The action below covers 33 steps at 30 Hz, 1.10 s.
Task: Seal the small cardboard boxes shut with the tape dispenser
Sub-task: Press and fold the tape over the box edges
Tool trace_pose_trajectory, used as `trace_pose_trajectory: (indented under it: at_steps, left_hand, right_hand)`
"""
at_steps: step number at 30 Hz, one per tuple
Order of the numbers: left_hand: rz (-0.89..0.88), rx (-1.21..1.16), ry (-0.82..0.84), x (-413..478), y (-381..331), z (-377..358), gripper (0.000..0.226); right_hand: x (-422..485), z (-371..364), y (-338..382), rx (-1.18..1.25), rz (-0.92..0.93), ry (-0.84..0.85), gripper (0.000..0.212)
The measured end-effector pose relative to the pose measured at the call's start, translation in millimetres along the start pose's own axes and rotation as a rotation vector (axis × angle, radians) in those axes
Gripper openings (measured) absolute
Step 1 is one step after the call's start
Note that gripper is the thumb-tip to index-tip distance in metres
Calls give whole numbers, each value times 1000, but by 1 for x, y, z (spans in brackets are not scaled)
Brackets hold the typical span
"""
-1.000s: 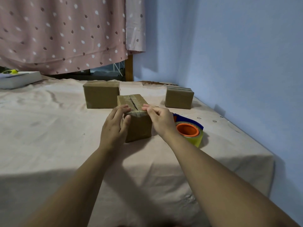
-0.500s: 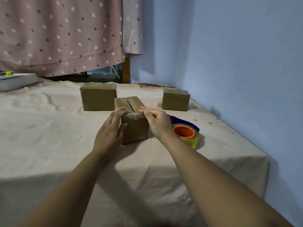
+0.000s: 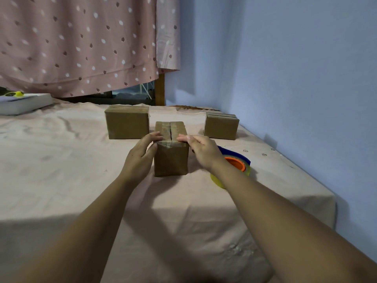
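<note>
The right hand (image 3: 201,152) and wrist hide much of the tape dispenser (image 3: 237,162); the left hand (image 3: 140,158) covers the left face of the near box (image 3: 171,160); the white slab (image 3: 24,103) far left is cut off by the edge

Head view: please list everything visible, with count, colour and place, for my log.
cardboard boxes: three, brown; near box at centre, tape across its near top edge; rear-left box; rear-right box by the wall.
tape dispenser: one, blue with orange core and yellowish roll, right of the near box, partly behind the right wrist.
sheet: one, pale pink, covering the surface.
white book-like item: one, far left, yellow-green object on it.
curtain: one, pink, spotted, rear left.
wooden post: one, brown, rear.
wall: blue, right.
hands: two; left hand and right hand hold the near box's top corners.
</note>
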<state>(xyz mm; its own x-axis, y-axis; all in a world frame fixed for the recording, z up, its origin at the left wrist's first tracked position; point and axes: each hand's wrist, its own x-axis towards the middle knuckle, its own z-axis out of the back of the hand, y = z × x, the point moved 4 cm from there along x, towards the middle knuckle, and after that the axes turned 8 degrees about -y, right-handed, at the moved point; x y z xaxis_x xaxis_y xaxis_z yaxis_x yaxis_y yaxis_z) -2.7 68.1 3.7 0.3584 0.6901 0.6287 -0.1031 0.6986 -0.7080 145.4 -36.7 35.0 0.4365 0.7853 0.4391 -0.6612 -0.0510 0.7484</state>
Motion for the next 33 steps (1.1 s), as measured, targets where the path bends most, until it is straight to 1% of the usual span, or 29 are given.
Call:
trace_pose_trajectory:
  at_steps: [2, 4, 8, 11, 14, 18, 22, 29, 33]
  left_hand:
    - [0, -17, -17, -1, 1, -3, 24]
    - [-32, 16, -29, -1, 2, -5, 24]
    - [-95, 100, -37, -2, 2, -5, 26]
    - [-81, 82, -60, -5, 3, -7, 25]
    - [-94, 60, -90, -10, 3, -10, 27]
    - [-121, 61, -109, -14, 2, -14, 38]
    - [-138, 77, -135, -14, 4, -16, 38]
    - [-138, 81, -133, -14, 7, -17, 38]
    - [-138, 81, -138, -14, 6, -17, 39]
  right_hand:
    - [6, 3, -1, -6, -33, 61, 34]
    - [10, 7, 0, 19, -51, 118, 31]
    - [18, 14, 4, -35, -81, 241, 56]
    - [26, 16, 5, -88, -80, 272, 62]
    - [29, 17, 6, -135, -59, 294, 57]
    - [35, 20, 8, -171, -55, 340, 47]
    - [39, 22, 12, -152, -48, 376, 38]
    - [41, 27, 18, -168, -79, 437, 37]
    - [40, 27, 18, -184, -60, 439, 35]
